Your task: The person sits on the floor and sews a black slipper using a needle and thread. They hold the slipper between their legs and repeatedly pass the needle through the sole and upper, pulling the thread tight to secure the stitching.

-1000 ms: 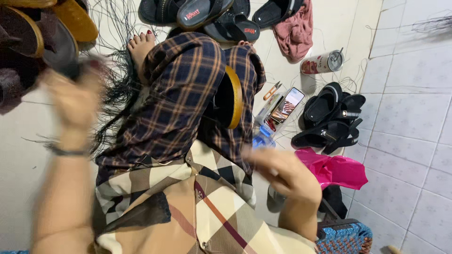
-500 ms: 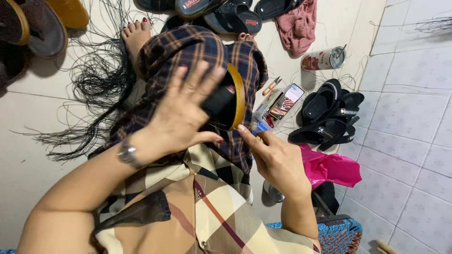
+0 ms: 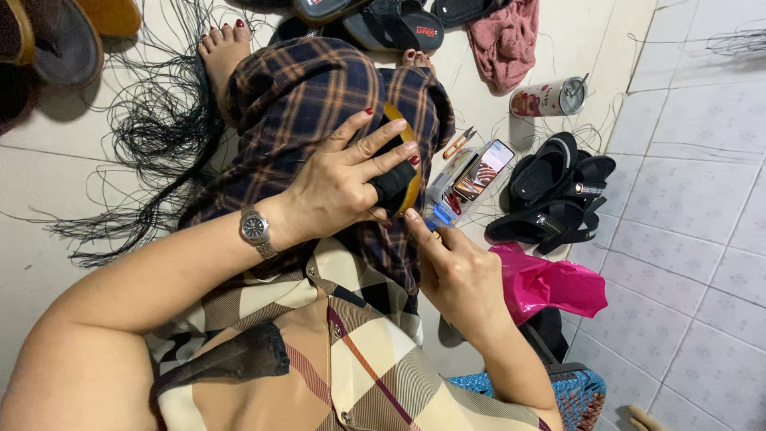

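Gripping a black sandal (image 3: 396, 185) with a tan sole edge, the left hand (image 3: 339, 187) was curled over it, fingers spread across the top, pinning it on the lap against the dark plaid trousers (image 3: 303, 96). The right hand (image 3: 459, 275) sat just beside it, fingers pinched narrow at the sandal's lower edge; I couldn't tell what it pinched, if anything. Risks as I read them: the sandal could slip off the sloped knee if the left hand eased, and loose black thread (image 3: 152, 136) lying thick beside the leg could tangle. Close on the right lay a phone (image 3: 483, 169) on a clear plastic box, small scissors (image 3: 459, 144), a pink bag (image 3: 550, 283), more black sandals (image 3: 554, 199) and a tin cup (image 3: 549, 97). The floor (image 3: 686, 239) was pale tile, cluttered, with footwear along the top edge.
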